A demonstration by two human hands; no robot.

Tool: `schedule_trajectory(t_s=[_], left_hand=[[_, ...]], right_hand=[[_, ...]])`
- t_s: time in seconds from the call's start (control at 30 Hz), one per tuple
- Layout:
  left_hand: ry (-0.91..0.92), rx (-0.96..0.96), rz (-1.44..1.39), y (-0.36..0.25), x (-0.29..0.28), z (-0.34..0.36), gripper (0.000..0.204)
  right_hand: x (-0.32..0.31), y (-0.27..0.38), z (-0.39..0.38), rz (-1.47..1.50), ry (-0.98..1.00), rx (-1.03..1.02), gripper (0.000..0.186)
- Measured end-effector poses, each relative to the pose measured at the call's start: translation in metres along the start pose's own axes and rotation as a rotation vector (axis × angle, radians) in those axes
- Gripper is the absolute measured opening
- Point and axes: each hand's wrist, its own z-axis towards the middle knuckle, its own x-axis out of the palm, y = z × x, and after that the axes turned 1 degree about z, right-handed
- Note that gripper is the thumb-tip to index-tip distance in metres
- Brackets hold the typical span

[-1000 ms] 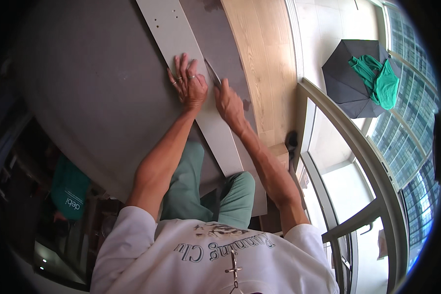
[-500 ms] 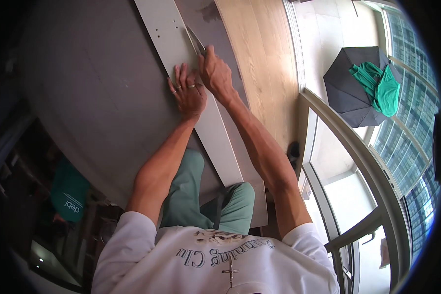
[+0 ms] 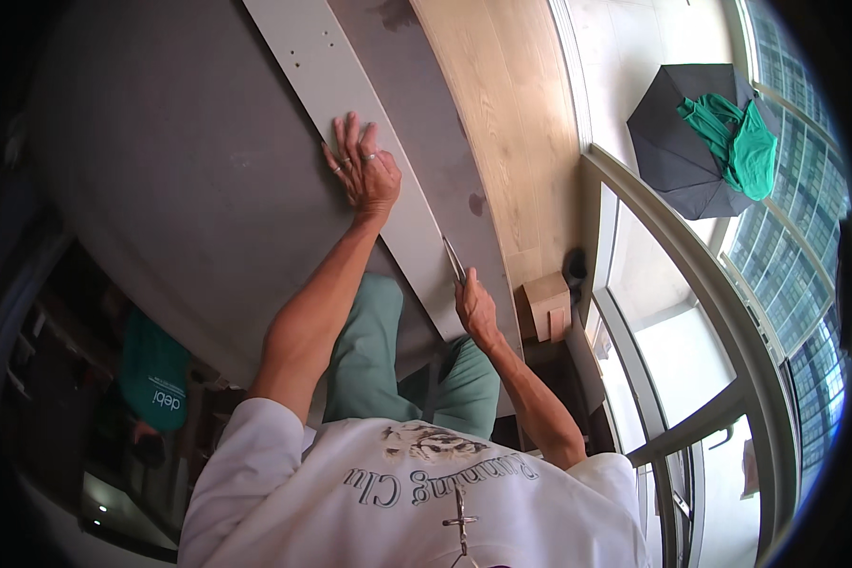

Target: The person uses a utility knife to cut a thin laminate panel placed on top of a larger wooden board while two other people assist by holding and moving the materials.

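Note:
A long, pale grey board (image 3: 350,85) with small drilled holes runs from the far left toward my knees, on top of a broad grey-brown surface (image 3: 180,180). My left hand (image 3: 367,175) lies flat on the board, fingers spread, rings on some of them. My right hand (image 3: 475,308) is closed round a thin knife-like tool (image 3: 453,257). The tip of this tool touches the board's right edge, near its close end. The tool's handle is mostly hidden in my fist.
Wood flooring (image 3: 492,123) lies beyond the surface's right edge, with a cardboard box (image 3: 547,305) on it. Farther right are a window frame (image 3: 701,256) and an open dark umbrella (image 3: 658,142) with green cloth on it. A person in green (image 3: 151,369) is at the left.
My right hand has come toward me with the knife-like tool, along the board's right edge from the far part to near my knees. My left hand stays on the board.

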Motion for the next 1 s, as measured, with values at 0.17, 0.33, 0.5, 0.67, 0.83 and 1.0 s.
schedule_trajectory(t_s=[0.17, 0.33, 0.5, 0.67, 0.83, 1.0], left_hand=[[0.013, -0.005, 0.026, 0.013, 0.000, -0.001, 0.053], [0.024, -0.011, 0.027, 0.004, 0.000, 0.001, 0.046], [0.064, 0.004, 0.026, -0.002, -0.001, 0.000, 0.052], [0.051, 0.019, 0.027, 0.005, -0.002, 0.000, 0.054], [0.004, -0.032, -0.022, 0.008, 0.003, -0.005, 0.050], [-0.009, -0.010, 0.009, 0.000, 0.005, -0.004, 0.045]], right_hand=[[-0.028, 0.052, 0.039, 0.151, -0.118, -0.118, 0.025], [-0.084, 0.195, 0.207, 0.224, -0.270, -0.485, 0.031], [-0.112, 0.273, 0.294, 0.137, -0.346, -0.497, 0.025], [-0.116, 0.290, 0.301, 0.167, -0.259, -0.552, 0.013], [-0.081, 0.211, 0.223, 0.059, -0.201, -0.471, 0.017], [-0.008, 0.043, 0.054, 0.002, -0.095, -0.112, 0.034]])
